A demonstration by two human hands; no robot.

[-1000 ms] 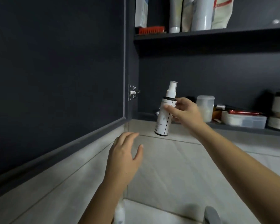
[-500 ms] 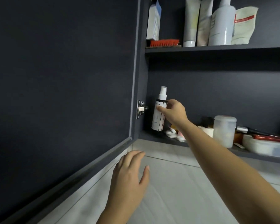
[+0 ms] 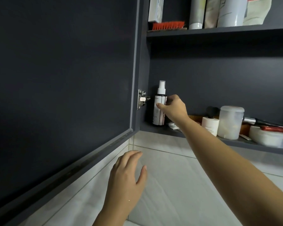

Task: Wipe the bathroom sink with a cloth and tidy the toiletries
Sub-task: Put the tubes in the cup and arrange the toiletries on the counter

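Upper-shelf tubes (image 3: pixel 196 12) — tops beyond the top edge; spray bottle (image 3: pixel 159 111) label illegible

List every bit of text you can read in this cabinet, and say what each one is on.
"...ESHO": on the white jar; only these letters can be made out, and the reading is uncertain.
Spray bottle label: print too small to read.
Box: print blurred, unreadable.
Pouch: red lettering cut off at the top edge of the frame, unreadable.
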